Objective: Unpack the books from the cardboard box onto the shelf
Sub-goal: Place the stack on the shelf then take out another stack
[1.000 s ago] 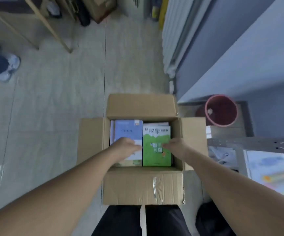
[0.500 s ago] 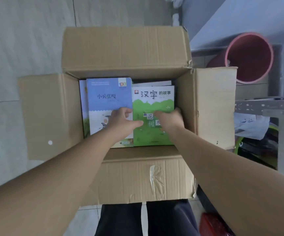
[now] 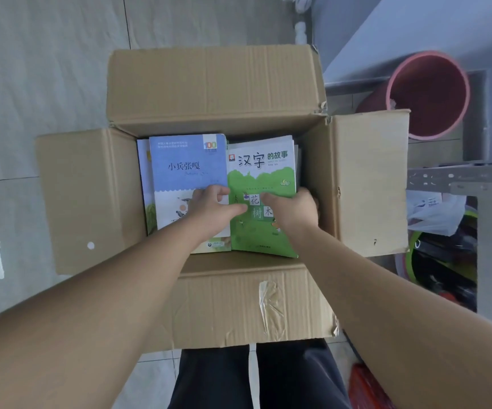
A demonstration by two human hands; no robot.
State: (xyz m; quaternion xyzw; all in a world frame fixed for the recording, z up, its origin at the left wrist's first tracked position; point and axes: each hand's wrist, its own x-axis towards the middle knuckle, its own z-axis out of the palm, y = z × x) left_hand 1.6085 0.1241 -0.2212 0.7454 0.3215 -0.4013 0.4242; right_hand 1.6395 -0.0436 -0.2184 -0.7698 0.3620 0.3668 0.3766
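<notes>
Both your forearms reach down into the open cardboard box on the floor. Your left hand lies across the seam between the two top books, thumb tip on the green book and fingers curled at its left edge. Your right hand grips that book's right edge, thumb on the cover and fingers hidden beneath. Its cover reads 汉字的故事; the blue book beside it reads 小兵张嘎, with a "100" badge. More books lie underneath. A red bucket stands just beyond the right flap, with a grey metal rack and a plastic bag near it.
</notes>
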